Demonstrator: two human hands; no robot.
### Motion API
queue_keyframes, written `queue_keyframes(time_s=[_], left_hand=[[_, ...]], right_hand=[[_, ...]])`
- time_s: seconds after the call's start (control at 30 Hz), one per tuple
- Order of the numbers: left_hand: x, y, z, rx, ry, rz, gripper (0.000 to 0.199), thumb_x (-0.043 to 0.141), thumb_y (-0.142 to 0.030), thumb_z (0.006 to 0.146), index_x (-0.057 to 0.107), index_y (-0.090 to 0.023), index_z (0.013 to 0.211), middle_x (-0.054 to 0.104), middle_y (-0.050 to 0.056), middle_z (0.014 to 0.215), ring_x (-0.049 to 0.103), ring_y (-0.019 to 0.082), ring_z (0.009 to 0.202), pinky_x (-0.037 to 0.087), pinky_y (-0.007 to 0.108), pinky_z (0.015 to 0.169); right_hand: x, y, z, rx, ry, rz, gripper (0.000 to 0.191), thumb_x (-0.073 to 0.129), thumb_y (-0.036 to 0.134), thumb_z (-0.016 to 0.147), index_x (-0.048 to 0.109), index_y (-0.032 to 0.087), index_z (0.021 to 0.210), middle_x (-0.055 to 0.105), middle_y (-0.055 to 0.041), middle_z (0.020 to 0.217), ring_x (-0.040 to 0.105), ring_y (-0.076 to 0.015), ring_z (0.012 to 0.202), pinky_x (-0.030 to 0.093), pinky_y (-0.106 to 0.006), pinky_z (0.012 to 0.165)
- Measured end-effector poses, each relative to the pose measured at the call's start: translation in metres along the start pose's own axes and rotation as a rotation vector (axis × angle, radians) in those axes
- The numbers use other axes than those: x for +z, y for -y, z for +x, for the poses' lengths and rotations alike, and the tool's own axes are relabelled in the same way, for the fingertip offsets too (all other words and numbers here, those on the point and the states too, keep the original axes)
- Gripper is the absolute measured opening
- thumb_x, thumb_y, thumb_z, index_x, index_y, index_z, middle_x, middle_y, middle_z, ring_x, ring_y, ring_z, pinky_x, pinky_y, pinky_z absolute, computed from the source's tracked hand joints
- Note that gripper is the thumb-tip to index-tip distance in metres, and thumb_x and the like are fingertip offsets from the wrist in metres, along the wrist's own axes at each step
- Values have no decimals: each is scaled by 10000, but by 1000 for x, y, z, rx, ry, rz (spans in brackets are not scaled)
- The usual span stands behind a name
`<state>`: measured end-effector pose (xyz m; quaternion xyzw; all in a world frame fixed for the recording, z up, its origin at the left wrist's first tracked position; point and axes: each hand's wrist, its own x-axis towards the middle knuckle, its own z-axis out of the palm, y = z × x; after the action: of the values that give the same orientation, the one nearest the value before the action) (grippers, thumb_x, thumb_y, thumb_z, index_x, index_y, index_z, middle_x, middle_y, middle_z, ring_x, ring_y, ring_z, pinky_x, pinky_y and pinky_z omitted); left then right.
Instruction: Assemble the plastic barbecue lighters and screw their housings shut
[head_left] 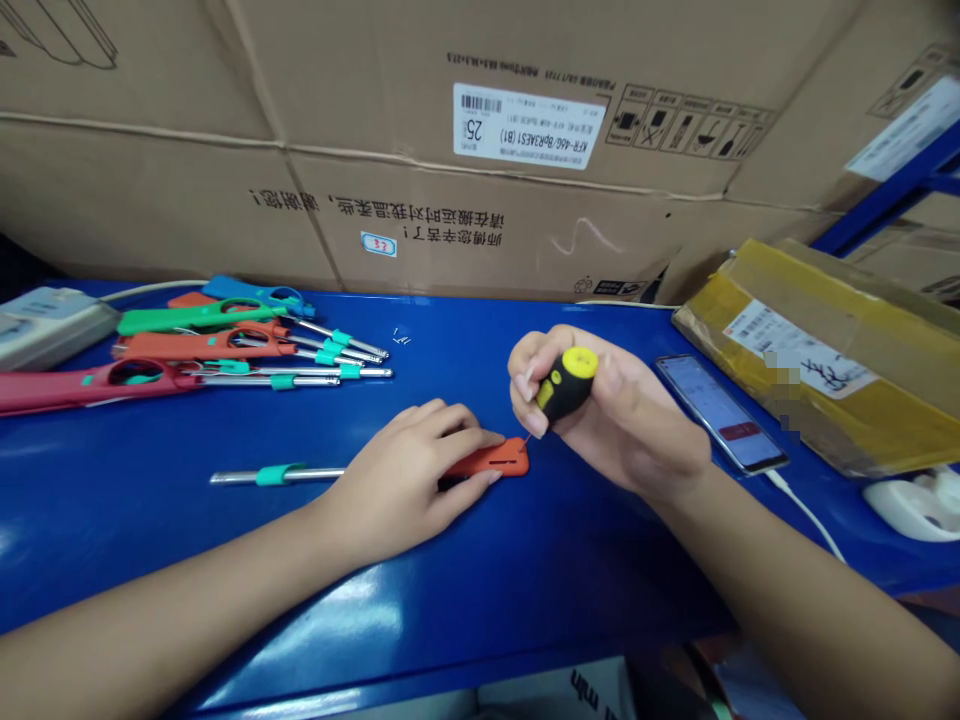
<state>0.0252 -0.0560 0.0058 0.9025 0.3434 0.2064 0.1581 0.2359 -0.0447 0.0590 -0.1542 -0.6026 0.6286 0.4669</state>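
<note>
An orange lighter (491, 458) lies flat on the blue table, its metal tube with a teal band pointing left. My left hand (412, 478) wraps over the lighter's body and presses it down, fingers and thumb on either side. In my right hand (607, 415) is a short black and yellow screwdriver (568, 384), tilted, with its thin tip touching the right end of the lighter. A few tiny screws (401, 337) lie behind my left hand.
Several coloured lighters (210, 345) are piled at the back left beside a white power strip (56, 322). A phone (721, 412) with a cable and a taped box (825, 350) sit at the right. Large cartons (375, 170) stand behind.
</note>
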Motion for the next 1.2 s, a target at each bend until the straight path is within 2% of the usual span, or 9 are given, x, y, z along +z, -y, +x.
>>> queue_keyframes(time_s=[0.13,0.27,0.37,0.6,0.77,0.97,1.07,1.13,1.2], left_hand=[[0,0,1,-5,-2,-12,263,548,-362,1016,683,-277,1225,654,39,1026,569,212,927,461,379,856],[-1,-1,0,-10,11,-9,278,548,-363,1014,683,-279,1243,651,49,1039,575,220,944,462,386,867],[-2,-1,1,-7,15,-12,274,549,-356,1014,687,-278,1238,649,49,1033,585,215,946,463,384,877],[-1,-1,1,0,-2,-4,266,558,-344,1011,686,-276,1235,654,44,1040,590,205,934,463,374,869],[0,-1,0,-8,11,0,258,556,-349,1010,693,-268,1213,652,50,1039,581,222,956,463,383,868],[-1,-1,0,0,-11,3,262,547,-365,1016,694,-259,1204,654,56,1007,568,218,916,462,382,841],[-1,-1,0,-7,9,1,261,543,-361,1017,696,-247,1195,659,61,1035,575,224,943,465,389,852],[-1,-1,0,-8,17,-2,265,542,-359,1017,694,-241,1199,657,64,1053,578,227,957,466,395,862],[-1,-1,0,-7,15,-2,270,542,-358,1016,690,-242,1209,655,64,1054,576,226,953,466,394,860]], right_hand=[[1,-3,0,-30,-22,22,233,729,323,891,524,214,907,503,16,923,535,-83,682,442,-250,645],[1,1,1,18,-33,8,276,563,473,973,590,199,956,565,-37,926,520,-125,702,472,-287,654],[0,2,0,45,-31,-2,344,485,501,995,623,192,930,570,-58,903,525,-158,720,498,-325,674],[0,-1,0,-13,-35,52,191,684,347,914,556,206,931,525,-3,949,533,-89,662,447,-264,632],[-1,0,1,26,7,29,324,512,475,993,620,169,989,573,-52,922,530,-119,688,466,-290,646],[0,-3,-1,-7,-6,0,268,742,366,872,523,218,919,514,2,948,554,-96,689,467,-272,656],[1,0,0,4,16,5,246,621,447,951,553,210,950,533,-18,934,522,-108,676,463,-286,655],[2,2,0,14,11,-16,332,506,508,995,599,193,948,545,-45,931,502,-129,691,465,-304,655],[1,1,0,9,3,-44,334,531,511,984,614,192,931,536,-45,934,505,-136,713,465,-306,661]])
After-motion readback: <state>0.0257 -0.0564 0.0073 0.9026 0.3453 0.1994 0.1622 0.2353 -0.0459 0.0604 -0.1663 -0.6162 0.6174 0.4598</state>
